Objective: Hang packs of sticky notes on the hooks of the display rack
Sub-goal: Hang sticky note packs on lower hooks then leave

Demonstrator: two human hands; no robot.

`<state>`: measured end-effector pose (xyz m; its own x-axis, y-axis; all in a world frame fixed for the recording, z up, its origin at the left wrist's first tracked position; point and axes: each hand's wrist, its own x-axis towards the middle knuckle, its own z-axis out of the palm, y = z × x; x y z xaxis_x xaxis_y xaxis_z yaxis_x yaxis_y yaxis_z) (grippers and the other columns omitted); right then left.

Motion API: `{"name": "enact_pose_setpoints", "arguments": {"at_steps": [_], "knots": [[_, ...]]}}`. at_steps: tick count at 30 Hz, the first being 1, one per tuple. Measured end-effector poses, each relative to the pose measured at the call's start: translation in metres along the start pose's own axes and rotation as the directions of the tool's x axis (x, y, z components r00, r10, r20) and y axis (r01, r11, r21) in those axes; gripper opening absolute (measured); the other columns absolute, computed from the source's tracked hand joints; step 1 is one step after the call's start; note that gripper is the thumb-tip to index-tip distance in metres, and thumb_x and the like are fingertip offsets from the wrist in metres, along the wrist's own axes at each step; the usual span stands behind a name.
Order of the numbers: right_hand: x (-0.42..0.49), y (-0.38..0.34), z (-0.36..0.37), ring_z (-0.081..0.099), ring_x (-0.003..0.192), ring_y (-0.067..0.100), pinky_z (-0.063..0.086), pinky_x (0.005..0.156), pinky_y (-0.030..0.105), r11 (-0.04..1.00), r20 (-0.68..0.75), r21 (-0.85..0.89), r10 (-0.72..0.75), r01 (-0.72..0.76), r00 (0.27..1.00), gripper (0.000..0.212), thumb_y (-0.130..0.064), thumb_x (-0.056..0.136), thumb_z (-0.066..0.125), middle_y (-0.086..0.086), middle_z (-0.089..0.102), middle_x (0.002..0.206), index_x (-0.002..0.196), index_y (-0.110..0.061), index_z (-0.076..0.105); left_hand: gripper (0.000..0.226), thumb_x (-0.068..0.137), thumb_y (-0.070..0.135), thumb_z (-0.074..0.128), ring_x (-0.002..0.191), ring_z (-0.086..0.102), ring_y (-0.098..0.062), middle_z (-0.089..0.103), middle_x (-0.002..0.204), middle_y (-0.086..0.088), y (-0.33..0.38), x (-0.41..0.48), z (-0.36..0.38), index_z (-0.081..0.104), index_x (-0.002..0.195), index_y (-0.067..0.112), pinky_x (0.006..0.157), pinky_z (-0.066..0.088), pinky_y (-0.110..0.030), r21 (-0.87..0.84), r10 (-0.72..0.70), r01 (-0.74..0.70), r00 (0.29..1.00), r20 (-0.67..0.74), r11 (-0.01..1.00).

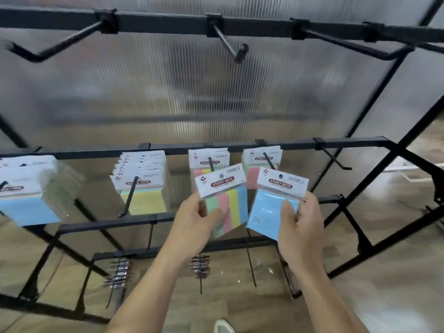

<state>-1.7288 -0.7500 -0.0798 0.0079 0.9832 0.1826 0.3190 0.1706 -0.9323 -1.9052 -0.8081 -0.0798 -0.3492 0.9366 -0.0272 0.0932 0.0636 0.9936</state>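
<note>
A display rack (348,142) stands before a wall panel (216,92); its top rail (168,21) carries bare hooks, and its middle rail carries four stacks of hung packs (141,179) in a row, with one bare hook (336,159) at the right end. Nearer than the two rightmost stacks, the left hand (194,219) holds the left pack (225,200). Just beside it, the right hand (300,227) holds the right pack (276,203).

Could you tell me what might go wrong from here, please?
Both hands are busy: the left hand grips the striped pack, the right hand the blue pack, so neither can steady a hang hole over a hook tip; a pack may slip.
The blue pack is held before the pink packs; blue packs hang far left, so it might get missorted.
</note>
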Motion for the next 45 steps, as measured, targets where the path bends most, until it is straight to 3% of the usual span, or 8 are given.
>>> {"name": "enact_pose_setpoints", "arguments": {"at_steps": [8, 11, 15, 19, 22, 27, 31, 45], "knots": [[-0.036, 0.007, -0.044, 0.058, 0.091, -0.008, 0.046, 0.067, 0.018, 0.999, -0.122, -0.018, 0.037, -0.04, 0.992, 0.024, -0.012, 0.095, 0.049, -0.026, 0.062, 0.099, 0.114, -0.028, 0.053, 0.023, 0.093, 0.01, 0.064, 0.088, 0.07, -0.026, 0.075, 0.096, 0.007, 0.003, -0.019, 0.02, 0.067, 0.101, 0.031, 0.085, 0.053, -0.05, -0.02, 0.021, -0.019, 0.994, 0.105, 1.0], [-0.048, 0.014, -0.071, 0.063, 0.096, 0.004, 0.054, 0.075, 0.028, 0.996, -0.209, -0.022, 0.08, -0.087, 0.975, 0.034, -0.015, 0.094, 0.052, -0.023, 0.064, 0.105, 0.104, -0.047, 0.051, 0.02, 0.094, 0.009, 0.062, 0.085, 0.07, -0.023, 0.076, 0.094, 0.004, 0.003, -0.021, 0.044, 0.068, 0.1, 0.028, 0.082, 0.052, -0.043, -0.032, 0.027, -0.022, 0.983, 0.179, 0.999], [-0.061, 0.021, -0.119, 0.062, 0.096, -0.001, 0.043, 0.063, 0.005, 0.991, -0.308, 0.013, 0.128, -0.131, 0.943, 0.031, -0.012, 0.095, 0.054, -0.028, 0.062, 0.109, 0.104, -0.041, 0.057, 0.022, 0.095, 0.007, 0.059, 0.094, 0.071, -0.018, 0.076, 0.1, 0.006, 0.011, -0.022, 0.092, 0.068, 0.107, 0.023, 0.09, 0.055, -0.047, -0.059, 0.044, -0.026, 0.946, 0.322, 0.998], [-0.064, 0.035, -0.17, 0.065, 0.089, 0.007, 0.046, 0.058, 0.009, 0.982, -0.438, 0.064, 0.188, -0.178, 0.879, 0.049, -0.01, 0.095, 0.055, -0.004, 0.067, 0.109, 0.091, -0.059, 0.055, 0.023, 0.096, 0.01, 0.059, 0.096, 0.071, -0.018, 0.075, 0.103, 0.007, 0.017, -0.023, 0.152, 0.068, 0.108, 0.028, 0.092, 0.053, -0.053, -0.038, 0.062, -0.051, 0.893, 0.446, 0.998], [-0.063, 0.053, -0.213, 0.066, 0.076, -0.004, 0.046, 0.053, 0.011, 0.973, -0.522, 0.122, 0.229, -0.194, 0.821, 0.036, -0.01, 0.095, 0.055, -0.008, 0.071, 0.099, 0.1, -0.046, 0.052, 0.021, 0.096, 0.013, 0.059, 0.096, 0.071, -0.019, 0.075, 0.103, 0.007, 0.02, -0.023, 0.205, 0.068, 0.109, 0.027, 0.092, 0.052, -0.055, -0.021, 0.062, -0.059, 0.851, 0.521, 0.998], [-0.046, 0.097, -0.288, 0.067, 0.079, -0.001, 0.048, 0.064, 0.022, 0.955, -0.579, 0.158, 0.296, -0.252, 0.759, 0.031, -0.012, 0.094, 0.056, -0.008, 0.073, 0.097, 0.103, -0.041, 0.049, 0.023, 0.096, 0.011, 0.058, 0.097, 0.071, -0.019, 0.075, 0.104, 0.006, 0.023, -0.022, 0.306, 0.068, 0.109, 0.027, 0.091, 0.054, -0.05, -0.015, 0.014, -0.006, 0.79, 0.612, 1.0], [-0.015, 0.131, -0.364, 0.065, 0.07, -0.004, 0.046, 0.056, 0.014, 0.95, -0.599, 0.168, 0.312, -0.265, 0.738, 0.033, -0.011, 0.094, 0.057, -0.008, 0.073, 0.092, 0.12, -0.03, 0.05, 0.025, 0.096, 0.006, 0.057, 0.095, 0.071, -0.014, 0.075, 0.101, 0.01, 0.036, -0.021, 0.402, 0.066, 0.107, 0.028, 0.077, 0.057, -0.03, -0.039, -0.001, 0.032, 0.776, 0.63, 0.999], [0.092, 0.219, -0.584, 0.063, 0.063, -0.008, 0.044, 0.049, 0.009, 0.944, -0.67, 0.197, 0.327, -0.265, 0.667, 0.037, -0.009, 0.094, 0.058, -0.017, 0.072, 0.073, 0.124, -0.03, 0.051, 0.023, 0.093, 0.006, 0.06, 0.093, 0.07, -0.014, 0.073, 0.101, 0.005, 0.062, 0.022, 0.678, 0.061, 0.102, 0.027, 0.08, 0.057, -0.029, -0.021, 0.004, 0.012, 0.769, 0.639, 1.0]]}}
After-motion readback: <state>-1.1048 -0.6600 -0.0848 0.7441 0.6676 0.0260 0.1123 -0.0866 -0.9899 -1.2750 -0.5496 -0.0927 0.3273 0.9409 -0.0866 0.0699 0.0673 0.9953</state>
